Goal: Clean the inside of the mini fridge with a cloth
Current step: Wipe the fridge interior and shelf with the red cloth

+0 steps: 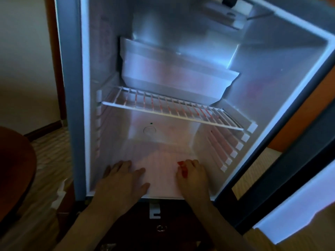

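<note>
From the head view, the mini fridge [181, 87] stands open. The left hand [121, 180] lies flat with spread fingers on the fridge floor [161, 178]. The right hand [193, 175] curls around a small red cloth [182, 170] on the same floor, below the wire shelf [172, 110] carrying a white tray [172, 77].

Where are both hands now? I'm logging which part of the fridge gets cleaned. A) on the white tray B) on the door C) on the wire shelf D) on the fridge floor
D: the left hand and the right hand lie on the fridge floor, below the wire shelf.
</note>
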